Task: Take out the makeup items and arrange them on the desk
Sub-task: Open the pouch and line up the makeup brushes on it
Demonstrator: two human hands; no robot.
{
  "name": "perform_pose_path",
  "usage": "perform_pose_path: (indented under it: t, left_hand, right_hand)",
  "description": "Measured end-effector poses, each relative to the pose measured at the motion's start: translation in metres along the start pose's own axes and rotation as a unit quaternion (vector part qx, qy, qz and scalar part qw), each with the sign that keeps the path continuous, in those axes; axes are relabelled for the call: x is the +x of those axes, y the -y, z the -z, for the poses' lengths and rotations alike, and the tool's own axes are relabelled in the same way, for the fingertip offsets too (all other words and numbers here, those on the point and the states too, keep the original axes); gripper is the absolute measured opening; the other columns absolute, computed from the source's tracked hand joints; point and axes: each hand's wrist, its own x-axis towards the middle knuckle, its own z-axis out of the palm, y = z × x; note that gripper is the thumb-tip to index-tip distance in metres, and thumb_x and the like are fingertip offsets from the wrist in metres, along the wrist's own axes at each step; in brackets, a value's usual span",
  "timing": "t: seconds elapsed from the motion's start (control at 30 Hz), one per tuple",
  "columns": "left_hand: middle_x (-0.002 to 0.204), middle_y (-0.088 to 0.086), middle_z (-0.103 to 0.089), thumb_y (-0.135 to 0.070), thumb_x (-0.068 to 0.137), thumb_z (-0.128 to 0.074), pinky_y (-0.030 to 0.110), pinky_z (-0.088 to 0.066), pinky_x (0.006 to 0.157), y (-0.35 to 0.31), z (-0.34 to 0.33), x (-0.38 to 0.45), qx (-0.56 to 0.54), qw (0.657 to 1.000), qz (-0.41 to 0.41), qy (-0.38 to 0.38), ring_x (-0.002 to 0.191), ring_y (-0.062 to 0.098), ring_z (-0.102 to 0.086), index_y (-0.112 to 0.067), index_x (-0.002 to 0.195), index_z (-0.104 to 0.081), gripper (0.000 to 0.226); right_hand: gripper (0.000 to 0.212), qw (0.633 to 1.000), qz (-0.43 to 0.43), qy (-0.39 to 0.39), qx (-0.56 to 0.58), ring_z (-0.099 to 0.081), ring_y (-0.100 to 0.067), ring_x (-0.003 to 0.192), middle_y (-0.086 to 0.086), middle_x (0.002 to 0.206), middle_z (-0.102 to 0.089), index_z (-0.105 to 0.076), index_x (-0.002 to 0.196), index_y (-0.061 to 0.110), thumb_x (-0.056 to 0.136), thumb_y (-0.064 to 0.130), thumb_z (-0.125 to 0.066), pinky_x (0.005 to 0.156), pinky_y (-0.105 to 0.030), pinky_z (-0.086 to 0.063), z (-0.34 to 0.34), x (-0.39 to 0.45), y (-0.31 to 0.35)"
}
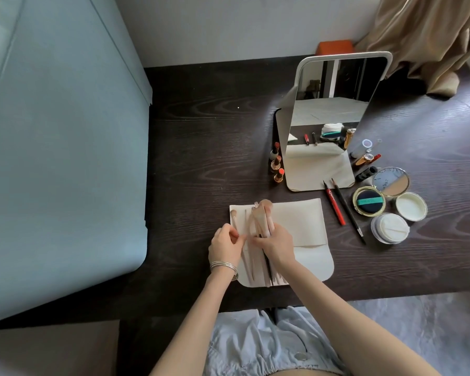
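A cream brush pouch (307, 226) lies unfolded flat on the dark wooden desk (201, 147). My right hand (276, 244) grips a bundle of pale pink makeup brushes (261, 217) upright over the pouch's left part. My left hand (224, 244) pinches one thin brush by its handle next to the bundle. Two more brushes (235, 215) lie on the pouch's left edge.
A standing mirror (334, 109) is behind the pouch, with three lipsticks (276, 165) at its left. To the right lie two pencils (342, 210), compacts (369, 203), a powder jar (390, 226) and small bottles (364, 151). A blue sofa (60, 158) borders the desk's left side.
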Motion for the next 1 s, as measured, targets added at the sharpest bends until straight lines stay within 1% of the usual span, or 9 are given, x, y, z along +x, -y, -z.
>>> perform_pose_path:
  t: [0.07, 0.2, 0.33, 0.57, 0.7, 0.8, 0.87, 0.97, 1.0]
  left_hand:
    - [0.094, -0.002, -0.056, -0.03, 0.083, -0.066, 0.029, -0.049, 0.065, 0.0, 0.0, -0.001, 0.015, 1.0, -0.014, 0.0, 0.081, 0.018, -0.06, -0.017, 0.087, -0.056, 0.016]
    - [0.095, -0.003, -0.054, -0.036, 0.082, -0.068, 0.035, -0.054, 0.068, 0.001, 0.0, -0.005, 0.013, 1.0, -0.028, -0.003, 0.079, 0.018, -0.061, -0.02, 0.087, -0.057, 0.019]
    - [0.095, -0.004, -0.054, -0.033, 0.082, -0.068, 0.033, -0.054, 0.067, 0.004, 0.0, -0.005, 0.001, 0.999, -0.05, -0.003, 0.077, 0.017, -0.061, -0.019, 0.088, -0.058, 0.018]
    - [0.1, -0.003, -0.051, -0.03, 0.079, -0.072, 0.032, -0.051, 0.066, 0.001, 0.001, -0.006, 0.019, 0.998, -0.051, 0.008, 0.079, 0.019, -0.06, -0.018, 0.091, -0.055, 0.024]
    - [0.099, -0.004, -0.051, -0.032, 0.08, -0.07, 0.029, -0.049, 0.064, -0.001, 0.005, -0.007, 0.02, 0.998, -0.053, -0.005, 0.078, 0.017, -0.059, -0.017, 0.091, -0.057, 0.023]
    - [0.092, -0.006, -0.056, -0.034, 0.083, -0.066, 0.025, -0.046, 0.061, -0.005, 0.009, -0.008, 0.001, 0.997, -0.075, -0.018, 0.073, 0.013, -0.057, -0.018, 0.087, -0.063, 0.017]
    - [0.085, -0.008, -0.06, -0.034, 0.084, -0.066, 0.024, -0.048, 0.062, -0.01, 0.011, -0.009, -0.045, 0.996, -0.075, 0.024, 0.074, 0.01, -0.057, -0.019, 0.087, -0.069, 0.015]
    - [0.073, -0.006, -0.065, -0.03, 0.082, -0.069, 0.031, -0.056, 0.064, -0.02, 0.012, -0.01, -0.152, 0.982, -0.03, 0.113, 0.069, 0.012, -0.062, -0.018, 0.088, -0.073, 0.014]
    - [0.072, -0.004, -0.066, -0.027, 0.081, -0.07, 0.029, -0.057, 0.062, -0.023, 0.011, -0.01, -0.177, 0.976, -0.015, 0.126, 0.067, 0.011, -0.062, -0.016, 0.091, -0.073, 0.015]
  right_hand:
    - [0.027, 1.0, -0.001, 0.005, 0.008, -0.061, -0.024, 0.078, -0.01, 0.084, -0.065, -0.06, 0.09, 0.003, 0.073, 0.02, -0.072, 0.068, -0.036, -0.05, 0.002, 0.0, -0.001]
    - [0.026, 0.998, 0.0, 0.036, 0.044, -0.06, -0.02, 0.08, -0.008, 0.087, -0.065, -0.06, 0.092, 0.007, 0.073, 0.018, -0.074, 0.066, -0.029, -0.047, 0.004, -0.002, -0.003]
    - [0.028, 0.997, -0.001, 0.039, 0.067, -0.061, -0.022, 0.082, -0.01, 0.09, -0.066, -0.062, 0.093, 0.006, 0.071, 0.017, -0.076, 0.069, -0.03, -0.048, 0.004, -0.002, -0.006]
    - [0.015, 0.996, -0.005, 0.01, 0.089, -0.057, -0.018, 0.071, -0.004, 0.074, -0.061, -0.062, 0.083, 0.003, 0.074, 0.011, -0.071, 0.06, -0.026, -0.043, 0.009, -0.004, -0.008]
    - [0.015, 0.992, -0.013, 0.012, 0.129, -0.057, -0.018, 0.068, -0.003, 0.07, -0.059, -0.058, 0.074, 0.01, 0.075, 0.01, -0.073, 0.061, -0.027, -0.045, 0.016, -0.007, -0.009]
    - [0.017, 0.982, -0.014, 0.053, 0.183, -0.057, -0.021, 0.069, -0.006, 0.07, -0.058, -0.057, 0.071, 0.011, 0.075, 0.008, -0.074, 0.067, -0.034, -0.048, 0.025, -0.01, -0.007]
    - [0.015, 0.975, -0.007, 0.09, 0.203, -0.058, -0.02, 0.071, -0.006, 0.071, -0.059, -0.059, 0.073, 0.01, 0.076, 0.007, -0.074, 0.07, -0.035, -0.049, 0.032, -0.012, -0.005]
    - [0.012, 0.97, 0.005, 0.125, 0.207, -0.061, -0.016, 0.072, -0.004, 0.072, -0.064, -0.064, 0.076, 0.011, 0.074, 0.006, -0.076, 0.07, -0.029, -0.05, 0.04, -0.014, -0.004]
    - [0.012, 0.969, 0.005, 0.129, 0.21, -0.062, -0.016, 0.073, -0.004, 0.073, -0.065, -0.065, 0.078, 0.01, 0.074, 0.006, -0.076, 0.071, -0.028, -0.05, 0.042, -0.014, -0.005]
